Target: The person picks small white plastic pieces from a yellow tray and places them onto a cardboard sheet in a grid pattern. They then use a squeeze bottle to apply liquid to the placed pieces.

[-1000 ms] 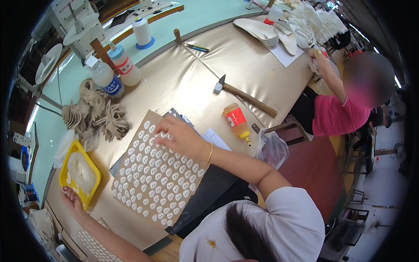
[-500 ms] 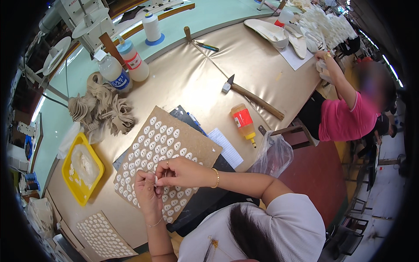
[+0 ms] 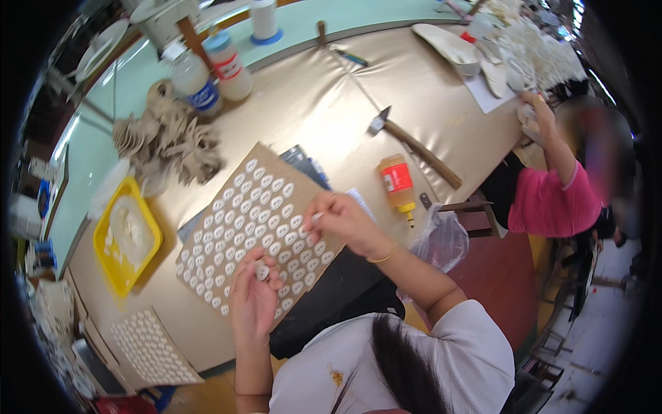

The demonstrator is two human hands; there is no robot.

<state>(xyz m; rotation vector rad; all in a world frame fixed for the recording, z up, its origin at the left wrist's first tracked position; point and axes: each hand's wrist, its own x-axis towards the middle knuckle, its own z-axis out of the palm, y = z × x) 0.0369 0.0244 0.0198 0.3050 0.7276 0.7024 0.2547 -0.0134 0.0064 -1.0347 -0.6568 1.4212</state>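
Note:
A brown board [image 3: 261,153] lies before me, covered in rows of small white oval pieces with dark marks. My left hand [image 3: 254,297] hovers over its near edge, fingers closed on one small white oval piece [image 3: 261,270]. To the right, my right hand [image 3: 348,224] is above the board's right side, thumb and fingers pinched together. A tiny whitish bit [image 3: 316,217] shows at its fingertips; what it is I cannot make out. The two hands are apart.
At left stands a yellow tray [image 3: 112,277] with white pieces, near bunched beige strips [image 3: 196,153]. Two bottles [image 3: 195,83] stand behind. A hammer [image 3: 422,153] and a yellow-capped glue bottle [image 3: 396,181] lie right. A second board [image 3: 153,348] lies lower left. A co-worker in pink [image 3: 555,203] works at right.
My hands were together over the board; now they have parted, the right one moving right and up. The white oval piece shows plainly in my left hand. The whole view has shifted slightly.

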